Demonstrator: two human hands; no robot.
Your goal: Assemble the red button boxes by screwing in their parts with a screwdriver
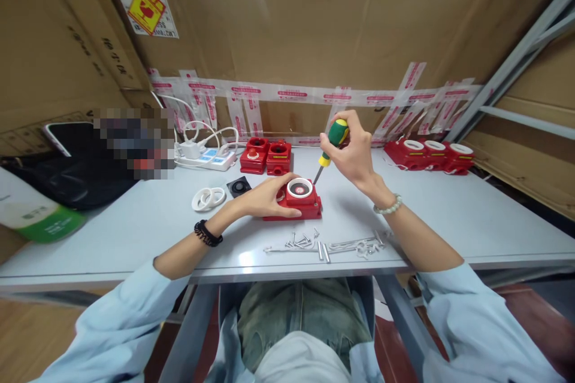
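My right hand (353,152) grips the green and yellow handle of a screwdriver (338,133). Its shaft slants down to the back right corner of a red housing (309,210) with a white ring (299,187) on top. Whether the tip sits in a screw I cannot tell. Fingers of my left hand (272,197) are wrapped round the left part of that housing, holding it on the table. Just left of this hand lie a black square part (239,187) and loose white rings (209,198). Screws (302,242) and metal pins (323,252) are scattered in front of the housing.
Two red housings (266,158) stand behind my left hand, and several more with white rings (426,157) at the back right. A power strip (209,157) with cables, a black bag (67,176) and a green-white package (38,212) occupy the left. Cardboard (287,30) walls the back.
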